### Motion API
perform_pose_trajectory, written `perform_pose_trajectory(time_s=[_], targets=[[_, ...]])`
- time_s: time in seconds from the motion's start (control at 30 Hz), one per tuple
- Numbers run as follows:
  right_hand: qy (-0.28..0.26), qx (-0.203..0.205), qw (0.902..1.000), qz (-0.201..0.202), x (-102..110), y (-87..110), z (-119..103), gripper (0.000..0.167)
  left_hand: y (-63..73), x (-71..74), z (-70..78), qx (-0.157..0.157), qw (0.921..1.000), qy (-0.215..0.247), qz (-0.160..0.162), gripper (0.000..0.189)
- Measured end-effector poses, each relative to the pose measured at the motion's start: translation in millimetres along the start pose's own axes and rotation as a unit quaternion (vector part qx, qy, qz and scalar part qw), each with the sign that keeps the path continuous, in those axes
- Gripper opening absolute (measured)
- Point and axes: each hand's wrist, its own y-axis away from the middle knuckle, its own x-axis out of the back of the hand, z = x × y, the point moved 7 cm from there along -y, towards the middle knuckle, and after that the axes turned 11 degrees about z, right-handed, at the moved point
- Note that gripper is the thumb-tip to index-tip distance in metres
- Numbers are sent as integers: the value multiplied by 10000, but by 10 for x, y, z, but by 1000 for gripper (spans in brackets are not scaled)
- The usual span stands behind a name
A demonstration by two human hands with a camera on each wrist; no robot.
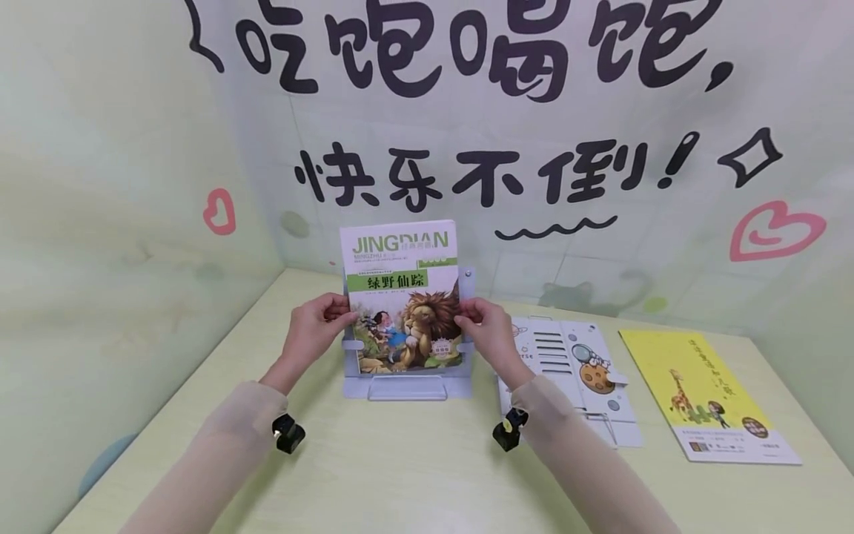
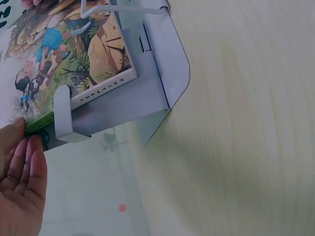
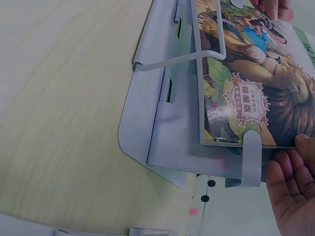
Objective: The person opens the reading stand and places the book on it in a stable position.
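A children's book (image 1: 403,297) with a lion and a girl on its cover leans upright on a pale metal book stand (image 1: 460,386). My left hand (image 1: 315,330) pinches the book's left edge between thumb and fingers. At the opposite edge, my right hand (image 1: 492,334) grips the book the same way. A side clip (image 2: 63,113) of the stand overlaps the book near the left hand, and another clip (image 3: 252,157) laps over the cover beside the right hand. The stand's wire support (image 3: 182,60) crosses in front of the lower cover.
To the right lies a folded white book stand (image 1: 554,363) with astronaut drawings, partly behind the right forearm. Farther right, a yellow book (image 1: 707,400) lies flat on the pale wooden table (image 1: 400,475). A printed cloth backdrop (image 1: 427,126) rises behind.
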Motion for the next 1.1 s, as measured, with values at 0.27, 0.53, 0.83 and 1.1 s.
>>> perform_pose_trajectory(time_s=[0.27,0.53,0.83,1.1], targets=[[648,110,9978,-125,-20,73,21,11,51,-9,4,39,9992,-397,-83,21],[1527,456,9872,-34,-6,120,10,10,113,-30,-18,80,9991,-408,-81,22],[1701,618,9835,93,-3,149,-9,9,138,-16,7,-63,9990,-434,-32,19],[1618,502,9855,93,-10,146,71,11,171,-45,-15,-40,9987,-491,-159,19]])
